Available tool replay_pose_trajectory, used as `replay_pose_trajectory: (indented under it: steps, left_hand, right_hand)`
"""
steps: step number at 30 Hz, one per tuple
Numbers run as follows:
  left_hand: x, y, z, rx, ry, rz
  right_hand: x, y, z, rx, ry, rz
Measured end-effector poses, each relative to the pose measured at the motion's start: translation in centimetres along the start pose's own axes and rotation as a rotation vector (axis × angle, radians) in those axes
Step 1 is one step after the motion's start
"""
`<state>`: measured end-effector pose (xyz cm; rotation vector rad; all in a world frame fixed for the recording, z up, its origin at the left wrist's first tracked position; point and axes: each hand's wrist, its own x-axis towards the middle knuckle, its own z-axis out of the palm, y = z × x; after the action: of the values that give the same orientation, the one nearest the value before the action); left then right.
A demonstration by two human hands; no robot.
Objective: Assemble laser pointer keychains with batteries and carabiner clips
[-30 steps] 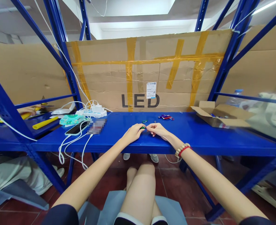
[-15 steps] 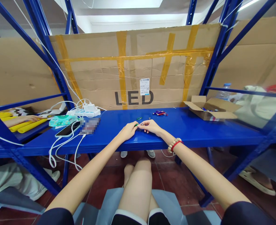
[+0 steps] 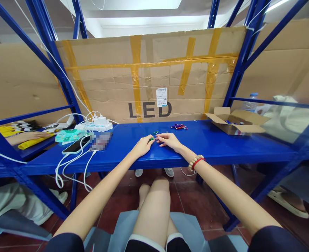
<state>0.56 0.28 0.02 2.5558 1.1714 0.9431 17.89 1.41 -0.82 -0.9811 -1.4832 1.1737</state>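
Note:
My left hand [image 3: 143, 145] is closed over the blue table, pinching a small green clip-like piece [image 3: 151, 139] whose exact shape is mostly covered by the fingers. Just to its right is my right hand [image 3: 169, 140], palm turned inward, its fingers extended and a little apart. A narrow gap separates the two hands, and I make out nothing in the right one. Beyond the fingertips lies a green carabiner-shaped clip [image 3: 156, 133]. Farther back, a small heap of purple and red pieces with metal clips [image 3: 179, 126] rests on the tabletop.
An open cardboard box [image 3: 238, 130] stands at the right. On the left are a phone [image 3: 76, 145], white cables, a power strip [image 3: 99, 124] and a green packet [image 3: 70, 135]. A taped cardboard panel [image 3: 109, 87] backs the blue table [image 3: 212, 150]. Another person's hand [image 3: 31, 135] rests at far left.
My hands have come slightly apart; the right fingertips no longer touch the green piece in my left hand. The other person's hand at far left has shifted slightly.

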Motion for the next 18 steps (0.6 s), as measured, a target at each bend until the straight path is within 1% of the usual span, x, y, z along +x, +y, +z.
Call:
replay_pose_trajectory:
  steps: [8,18]
  left_hand:
    - [0.14,-0.21,0.08,0.003,0.011,0.005]
    - [0.19,-0.2,0.1,0.009,0.01,0.001]
  right_hand:
    - [-0.03,0.04,0.05,0.014,-0.011,0.015]
    - [0.13,0.1,-0.17,-0.017,0.019,-0.032]
